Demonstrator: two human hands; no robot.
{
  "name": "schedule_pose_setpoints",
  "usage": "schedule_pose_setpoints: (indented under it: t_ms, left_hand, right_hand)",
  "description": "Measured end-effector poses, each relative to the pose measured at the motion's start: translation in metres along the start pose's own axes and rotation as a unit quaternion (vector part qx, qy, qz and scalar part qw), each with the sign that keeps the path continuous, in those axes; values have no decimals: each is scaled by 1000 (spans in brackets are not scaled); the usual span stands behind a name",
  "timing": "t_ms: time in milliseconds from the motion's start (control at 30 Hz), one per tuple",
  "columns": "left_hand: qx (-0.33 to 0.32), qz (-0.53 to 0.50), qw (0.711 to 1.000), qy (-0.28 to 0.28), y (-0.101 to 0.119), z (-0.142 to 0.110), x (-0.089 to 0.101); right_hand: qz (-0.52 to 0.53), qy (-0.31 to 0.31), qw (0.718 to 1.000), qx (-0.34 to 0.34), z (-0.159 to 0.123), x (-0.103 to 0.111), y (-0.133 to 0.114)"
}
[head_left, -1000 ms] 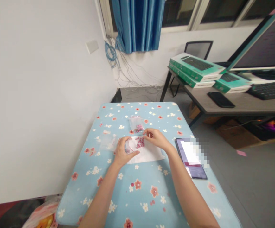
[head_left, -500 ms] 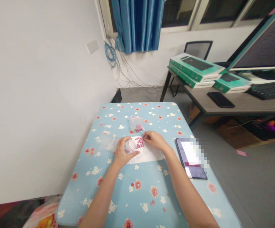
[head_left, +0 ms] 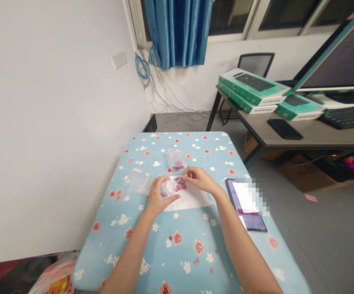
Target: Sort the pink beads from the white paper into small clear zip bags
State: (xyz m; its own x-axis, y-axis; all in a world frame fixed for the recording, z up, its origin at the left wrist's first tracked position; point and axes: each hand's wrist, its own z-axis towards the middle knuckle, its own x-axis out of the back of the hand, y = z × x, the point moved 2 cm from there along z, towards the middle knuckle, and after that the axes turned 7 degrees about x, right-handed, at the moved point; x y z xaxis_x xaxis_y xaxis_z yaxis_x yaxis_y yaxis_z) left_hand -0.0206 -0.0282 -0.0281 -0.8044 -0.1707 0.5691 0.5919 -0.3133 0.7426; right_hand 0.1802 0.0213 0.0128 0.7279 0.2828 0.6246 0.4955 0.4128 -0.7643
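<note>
On a sheet of white paper (head_left: 195, 200) lies a cluster of small pink beads (head_left: 181, 184). My left hand (head_left: 158, 197) curls round a small clear zip bag (head_left: 168, 188), holding it at the left side of the beads. My right hand (head_left: 199, 179) is just above the beads on their right, thumb and fingertips pinched together. Whatever is in that pinch is too small to make out. Beyond the paper lies another zip bag (head_left: 175, 159) with pink beads at its bottom. Clear plastic bags (head_left: 139, 183) lie flat to the left of my left hand.
The table (head_left: 116, 245) wears a blue flowered cover. A phone (head_left: 247, 208) rests near its right edge. To the right, a desk (head_left: 275, 136) bears green keyboard boxes (head_left: 253, 87), a black phone (head_left: 284, 128) and a monitor (head_left: 342, 53). A white wall (head_left: 42, 122) rises on the left.
My right hand has shifted slightly up and left at the far edge of the beads. The left hand and the bag in it have stayed in place.
</note>
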Motion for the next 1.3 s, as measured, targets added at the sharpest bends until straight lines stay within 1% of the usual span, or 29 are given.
schedule_pose_setpoints:
  t_ms: [167,333,533,633,1000,1133,1233,1300]
  left_hand:
    - [-8,-1,1000,2,2,0,1]
    - [-17,-1,1000,2,2,1,1]
    - [-19,4,1000,9,-2,1,-1]
    - [-17,6,1000,13,-2,1,-1]
    - [-18,5,1000,19,-2,1,-1]
    - [-20,0,1000,16,-1,1,0]
    - [-17,-5,1000,11,-2,1,-1]
    - [-14,-10,1000,12,-2,1,-1]
  right_hand:
    - [93,-6,995,35,-2,9,-30]
    - [139,-18,989,49,-4,12,-45]
    - [153,-42,985,69,-2,3,-50]
    - [151,-48,985,67,-1,0,-52]
    - [139,-52,986,71,0,-2,-53]
    - [133,-45,988,69,-1,1,-52]
    - [108,-51,990,76,-3,4,-52]
    - [59,-78,993,73,-4,4,-52]
